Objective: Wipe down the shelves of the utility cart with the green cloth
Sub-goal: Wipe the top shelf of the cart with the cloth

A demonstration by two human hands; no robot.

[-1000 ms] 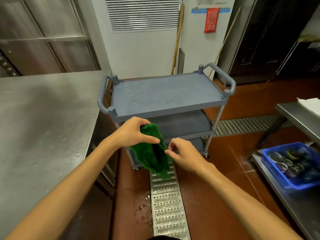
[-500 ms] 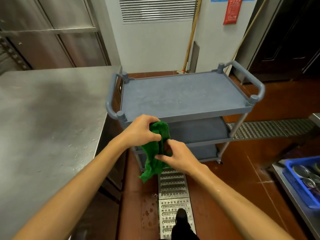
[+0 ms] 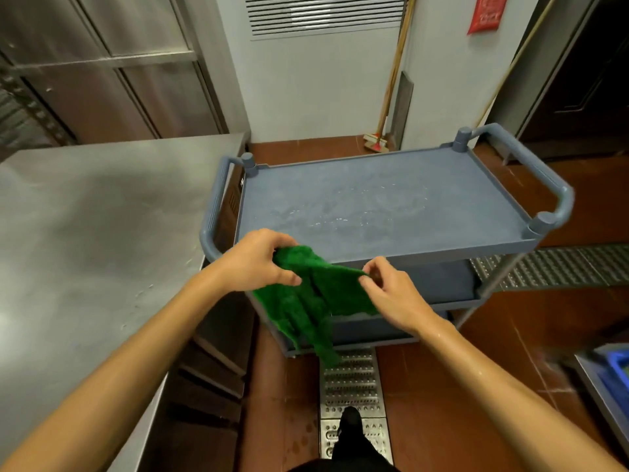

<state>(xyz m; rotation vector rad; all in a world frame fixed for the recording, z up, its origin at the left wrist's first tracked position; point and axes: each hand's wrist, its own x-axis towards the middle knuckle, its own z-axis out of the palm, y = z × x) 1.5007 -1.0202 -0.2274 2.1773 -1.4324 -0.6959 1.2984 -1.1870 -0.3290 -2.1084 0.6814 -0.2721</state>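
A grey-blue utility cart (image 3: 374, 199) with three shelves stands straight ahead, its top shelf bare and streaked with water drops. The green cloth (image 3: 313, 301) hangs spread in front of the cart's near edge. My left hand (image 3: 258, 260) grips the cloth's upper left corner. My right hand (image 3: 391, 294) pinches its upper right edge with thumb and fingertips. The cloth's lower part droops over the two lower shelves and hides part of them.
A steel counter (image 3: 85, 250) runs along the left, close to the cart's left handle. A metal floor drain grate (image 3: 354, 396) lies underfoot, with my dark shoe (image 3: 350, 434) on it. A blue crate (image 3: 616, 369) sits at the right edge. Broom handles (image 3: 391, 76) lean on the back wall.
I have stepped closer to the cart. My hands have drawn apart and the bunched cloth has been spread out between them.
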